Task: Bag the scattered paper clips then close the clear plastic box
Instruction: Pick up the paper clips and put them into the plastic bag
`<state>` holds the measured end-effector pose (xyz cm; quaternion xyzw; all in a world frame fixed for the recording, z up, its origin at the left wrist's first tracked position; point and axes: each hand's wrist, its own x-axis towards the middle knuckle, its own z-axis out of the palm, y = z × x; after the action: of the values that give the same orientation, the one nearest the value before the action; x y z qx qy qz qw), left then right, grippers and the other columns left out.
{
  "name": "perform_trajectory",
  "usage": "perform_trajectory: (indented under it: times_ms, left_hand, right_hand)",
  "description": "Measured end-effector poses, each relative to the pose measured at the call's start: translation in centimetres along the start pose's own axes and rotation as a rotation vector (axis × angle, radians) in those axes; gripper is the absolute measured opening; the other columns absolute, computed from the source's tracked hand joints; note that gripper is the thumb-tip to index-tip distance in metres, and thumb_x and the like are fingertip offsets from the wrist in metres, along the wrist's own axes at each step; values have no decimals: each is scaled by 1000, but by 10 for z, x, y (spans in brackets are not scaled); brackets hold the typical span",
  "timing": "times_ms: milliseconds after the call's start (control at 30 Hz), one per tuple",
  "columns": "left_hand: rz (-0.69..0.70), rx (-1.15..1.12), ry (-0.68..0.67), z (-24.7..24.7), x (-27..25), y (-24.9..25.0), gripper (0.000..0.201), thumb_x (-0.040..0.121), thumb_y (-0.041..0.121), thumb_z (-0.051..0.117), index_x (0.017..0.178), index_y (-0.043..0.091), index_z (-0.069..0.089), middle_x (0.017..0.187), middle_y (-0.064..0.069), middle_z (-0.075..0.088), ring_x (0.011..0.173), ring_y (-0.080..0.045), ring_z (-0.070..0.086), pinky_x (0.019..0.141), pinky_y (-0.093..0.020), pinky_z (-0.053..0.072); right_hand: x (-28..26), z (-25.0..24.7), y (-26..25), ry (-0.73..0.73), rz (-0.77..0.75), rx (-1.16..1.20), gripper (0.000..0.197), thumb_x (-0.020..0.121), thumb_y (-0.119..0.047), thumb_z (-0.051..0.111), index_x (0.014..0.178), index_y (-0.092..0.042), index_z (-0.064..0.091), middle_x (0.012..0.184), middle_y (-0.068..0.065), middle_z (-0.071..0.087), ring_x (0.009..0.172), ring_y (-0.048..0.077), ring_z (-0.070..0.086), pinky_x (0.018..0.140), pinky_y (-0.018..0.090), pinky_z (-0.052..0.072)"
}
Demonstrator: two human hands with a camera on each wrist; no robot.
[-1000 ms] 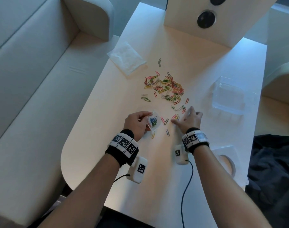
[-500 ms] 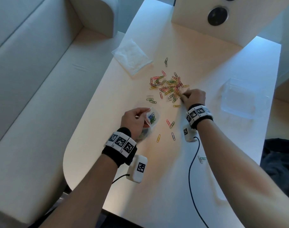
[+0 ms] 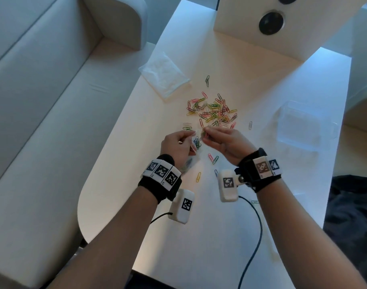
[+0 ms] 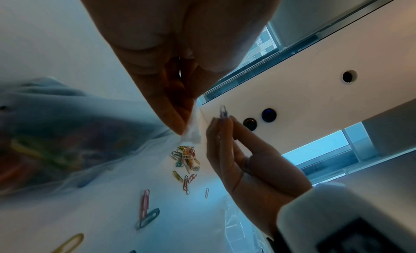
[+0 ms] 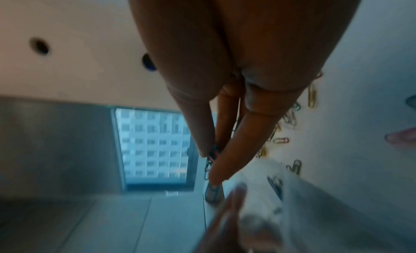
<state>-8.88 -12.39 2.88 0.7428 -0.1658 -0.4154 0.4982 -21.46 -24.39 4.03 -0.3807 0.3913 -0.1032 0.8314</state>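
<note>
A heap of coloured paper clips (image 3: 213,111) lies in the middle of the white table (image 3: 262,80). My left hand (image 3: 178,146) pinches the rim of a small clear bag (image 3: 196,142) that holds several clips; the bag (image 4: 67,146) fills the left of the left wrist view. My right hand (image 3: 224,140) is beside the bag's mouth and pinches a few clips (image 4: 223,111) between thumb and fingers; these clips (image 5: 211,155) also show in the right wrist view. The clear plastic box (image 3: 305,124) sits at the right of the table with its lid open.
A flat stack of clear bags (image 3: 163,75) lies at the back left of the table. Loose clips (image 3: 213,158) lie near my wrists. A white panel with a dark round hole (image 3: 271,22) stands at the back. Pale seats flank the table.
My right hand has come back from the heap with a few clips and now sits at the bag's mouth. My left hand keeps holding the bag.
</note>
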Motion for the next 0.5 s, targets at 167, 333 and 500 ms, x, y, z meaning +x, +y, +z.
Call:
perform_trajectory:
  times_ms: [167,333,500]
  left_hand:
    - [3,-29,-6,1,-3,0,22,95,10,57,111,13,72,100,-9,73,78,-20,74,76,-39,62]
    - [50,-4,-19,-7,-3,0,22,95,10,56,106,16,74,100,-8,73,81,-17,73,76,-33,61]
    - [68,1,-9,-24,3,-6,24,94,11,55,93,26,74,88,-4,73,81,-18,72,77,-38,61]
  right_hand:
    - [3,19,0,128,-238,-989,17,89,-14,65,103,-12,74,94,5,75,84,15,72,81,33,60]
    - [5,44,-11,68,-237,-1540,20,90,-6,60,100,-12,76,101,3,71,91,15,65,89,31,55]
    - [17,45,-38,-123,-297,-1372,9,84,-19,74,88,-12,77,78,-6,73,62,4,67,67,22,59]
